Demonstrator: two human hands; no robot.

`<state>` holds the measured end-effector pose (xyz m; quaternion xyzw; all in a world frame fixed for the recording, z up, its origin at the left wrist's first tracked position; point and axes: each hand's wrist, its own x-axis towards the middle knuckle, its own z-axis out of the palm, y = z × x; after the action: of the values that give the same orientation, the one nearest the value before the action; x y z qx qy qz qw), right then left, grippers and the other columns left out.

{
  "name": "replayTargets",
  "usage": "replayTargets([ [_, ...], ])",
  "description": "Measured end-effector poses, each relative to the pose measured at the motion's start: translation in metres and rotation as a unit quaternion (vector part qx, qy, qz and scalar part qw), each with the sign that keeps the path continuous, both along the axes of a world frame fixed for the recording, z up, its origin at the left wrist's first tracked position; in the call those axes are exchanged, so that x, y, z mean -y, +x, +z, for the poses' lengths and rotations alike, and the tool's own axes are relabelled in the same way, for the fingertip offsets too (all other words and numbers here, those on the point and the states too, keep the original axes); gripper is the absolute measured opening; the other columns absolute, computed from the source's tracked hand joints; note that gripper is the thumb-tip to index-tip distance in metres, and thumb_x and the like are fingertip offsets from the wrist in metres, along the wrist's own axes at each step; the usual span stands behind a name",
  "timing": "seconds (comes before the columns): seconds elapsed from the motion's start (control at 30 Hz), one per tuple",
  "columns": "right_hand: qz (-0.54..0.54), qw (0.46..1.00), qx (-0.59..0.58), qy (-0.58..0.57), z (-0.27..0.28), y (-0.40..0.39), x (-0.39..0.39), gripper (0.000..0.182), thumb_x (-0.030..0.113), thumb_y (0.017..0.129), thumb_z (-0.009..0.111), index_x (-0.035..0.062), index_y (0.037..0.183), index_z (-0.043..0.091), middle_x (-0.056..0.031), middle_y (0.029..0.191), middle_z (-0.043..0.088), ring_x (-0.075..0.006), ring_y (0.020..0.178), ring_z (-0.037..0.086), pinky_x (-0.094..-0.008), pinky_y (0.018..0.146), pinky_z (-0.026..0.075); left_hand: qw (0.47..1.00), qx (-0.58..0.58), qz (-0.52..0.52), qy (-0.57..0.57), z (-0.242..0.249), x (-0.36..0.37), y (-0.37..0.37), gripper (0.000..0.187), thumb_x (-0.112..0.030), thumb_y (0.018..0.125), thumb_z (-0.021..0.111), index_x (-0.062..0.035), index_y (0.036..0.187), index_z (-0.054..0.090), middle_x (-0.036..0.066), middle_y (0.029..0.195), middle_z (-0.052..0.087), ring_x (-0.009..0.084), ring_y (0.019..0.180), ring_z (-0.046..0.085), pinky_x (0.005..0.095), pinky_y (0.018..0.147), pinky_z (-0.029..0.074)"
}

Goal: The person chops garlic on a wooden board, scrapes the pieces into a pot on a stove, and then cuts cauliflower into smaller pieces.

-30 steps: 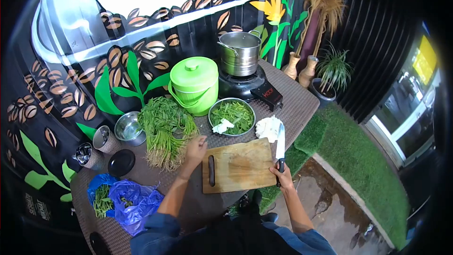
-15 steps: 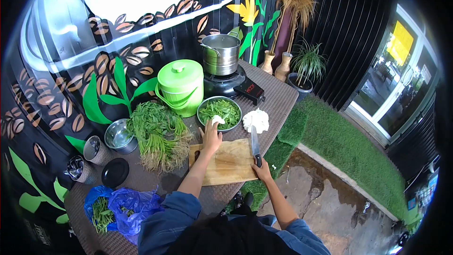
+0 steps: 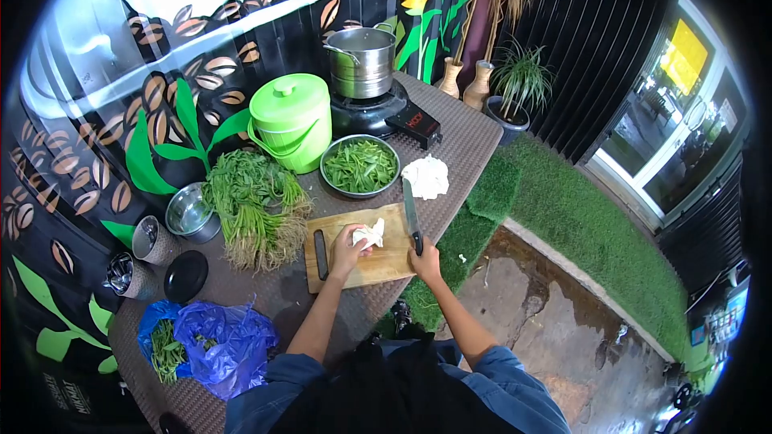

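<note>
My left hand (image 3: 347,252) is closed on a crumpled white cloth or tissue (image 3: 370,234) over the middle of the wooden cutting board (image 3: 362,267). At the board's right edge, my right hand (image 3: 425,260) grips the black handle of a knife (image 3: 412,217), whose blade points away from me. Beyond the board sits a metal bowl (image 3: 326,181) of cut green leaves (image 3: 362,165). A larger white cloth (image 3: 425,177) lies right of the bowl, near the knife tip. To the left of the board rests a bunch of leafy greens (image 3: 253,201) with roots.
A lidded green bucket (image 3: 291,124) and a pot (image 3: 362,64) on a black stove (image 3: 366,116) stand at the back. Leftward are an empty metal bowl (image 3: 192,213), two cutlery holders (image 3: 155,243), a black lid (image 3: 186,276) and blue plastic bags (image 3: 229,341).
My left hand has moved from above the bowl of greens back to the board, with the small white cloth in it. The knife stays in my right hand. The whole view has shifted slightly.
</note>
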<state>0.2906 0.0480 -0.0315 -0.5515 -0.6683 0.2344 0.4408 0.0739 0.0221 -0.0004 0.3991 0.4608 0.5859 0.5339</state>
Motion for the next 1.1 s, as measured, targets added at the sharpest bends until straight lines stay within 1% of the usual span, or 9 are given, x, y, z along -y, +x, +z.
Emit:
replayTargets([
  [0.07, 0.001, 0.999, -0.001, -0.054, 0.007, 0.002, 0.001, 0.023, 0.012, 0.077, 0.062, 0.0012, 0.097, 0.056, -0.0227, 0.087, 0.061, -0.042, 0.086, 0.059, -0.0482, 0.077, 0.047, 1.0, -0.011, 0.007, -0.019, -0.002, 0.005, 0.007, 0.036, 0.007, 0.087, 0.055, -0.003, 0.121, 0.047, 0.017, 0.095, 0.064, 0.0193, 0.069, 0.067, 0.0291, 0.057, 0.057],
  [0.13, -0.037, 0.985, 0.102, 0.134, 0.01, 0.004, 0.002, 0.022, 0.01, 0.076, 0.061, 0.0021, 0.096, 0.058, -0.0197, 0.083, 0.059, -0.04, 0.087, 0.056, -0.0462, 0.077, 0.045, 0.997, -0.006, 0.031, -0.064, -0.01, 0.008, 0.014, 0.036, 0.005, 0.087, 0.057, -0.0028, 0.121, 0.048, 0.016, 0.093, 0.066, 0.0198, 0.068, 0.068, 0.0284, 0.053, 0.056],
  [0.2, -0.056, 0.982, 0.126, 0.126, 0.017, 0.006, 0.008, 0.023, 0.012, 0.075, 0.064, 0.0016, 0.094, 0.057, -0.0208, 0.086, 0.058, -0.041, 0.093, 0.052, -0.0467, 0.081, 0.043, 0.998, -0.022, 0.042, -0.037, -0.028, 0.008, 0.018, 0.033, 0.004, 0.086, 0.058, -0.0021, 0.118, 0.051, 0.017, 0.092, 0.066, 0.0196, 0.067, 0.068, 0.0281, 0.05, 0.055],
  [0.27, -0.023, 0.987, 0.116, 0.105, 0.039, 0.008, 0.022, 0.028, 0.02, 0.079, 0.068, 0.0004, 0.094, 0.056, -0.0214, 0.082, 0.058, -0.0398, 0.086, 0.055, -0.0458, 0.076, 0.045, 0.998, -0.039, 0.053, -0.008, -0.03, 0.01, 0.021, 0.03, 0.003, 0.086, 0.06, -0.0015, 0.115, 0.054, 0.017, 0.092, 0.066, 0.0193, 0.066, 0.068, 0.0278, 0.048, 0.054],
  [0.3, 0.014, 0.998, 0.055, -0.002, 0.046, 0.006, 0.032, 0.032, 0.028, 0.085, 0.065, -0.0007, 0.094, 0.055, -0.0249, 0.077, 0.059, -0.0431, 0.076, 0.059, -0.048, 0.065, 0.047, 0.992, -0.091, 0.083, -0.021, -0.021, 0.012, 0.024, 0.026, 0.001, 0.086, 0.062, -0.001, 0.111, 0.056, 0.016, 0.089, 0.067, 0.0182, 0.064, 0.067, 0.0272, 0.047, 0.053],
  [0.4, 0.028, 0.994, 0.051, -0.094, 0.049, -0.004, 0.066, 0.032, 0.03, 0.092, 0.057, -0.0017, 0.094, 0.053, -0.0284, 0.073, 0.06, -0.0472, 0.068, 0.059, -0.0521, 0.058, 0.047, 0.977, -0.163, 0.135, -0.018, -0.03, 0.003, 0.023, 0.019, -0.002, 0.085, 0.064, -0.0005, 0.104, 0.061, 0.014, 0.084, 0.067, 0.0159, 0.06, 0.066, 0.0256, 0.044, 0.051],
  [0.57, 0.059, 0.978, 0.13, -0.15, 0.057, -0.025, 0.103, 0.029, 0.029, 0.095, 0.05, 0.0002, 0.098, 0.045, -0.0303, 0.069, 0.059, -0.0494, 0.068, 0.059, -0.0564, 0.06, 0.047, 0.977, -0.122, 0.174, -0.001, -0.036, -0.005, 0.03, 0.021, -0.002, 0.084, 0.067, -0.0011, 0.104, 0.062, 0.011, 0.082, 0.066, 0.0155, 0.058, 0.062, 0.0251, 0.048, 0.047],
  [0.63, 0.056, 0.976, 0.144, -0.151, 0.05, -0.027, 0.101, 0.029, 0.029, 0.095, 0.049, 0.0002, 0.098, 0.044, -0.0292, 0.069, 0.06, -0.0491, 0.067, 0.06, -0.0563, 0.059, 0.048, 0.877, -0.389, 0.261, 0.105, -0.034, -0.007, 0.03, 0.022, -0.003, 0.077, 0.072, -0.0011, 0.099, 0.066, 0.009, 0.078, 0.064, 0.0163, 0.061, 0.059, 0.0288, 0.054, 0.046],
  [1.1, 0.06, 0.929, 0.315, -0.185, 0.044, -0.053, 0.094, 0.03, 0.029, 0.095, 0.048, 0.0008, 0.103, 0.042, -0.0253, 0.072, 0.064, -0.043, 0.068, 0.065, -0.0512, 0.061, 0.053, 0.884, -0.403, 0.213, 0.102, -0.015, 0.003, 0.022, 0.017, -0.004, 0.077, 0.071, 0.0006, 0.093, 0.069, 0.012, 0.079, 0.061, 0.0238, 0.061, 0.056, 0.0346, 0.058, 0.046],
])
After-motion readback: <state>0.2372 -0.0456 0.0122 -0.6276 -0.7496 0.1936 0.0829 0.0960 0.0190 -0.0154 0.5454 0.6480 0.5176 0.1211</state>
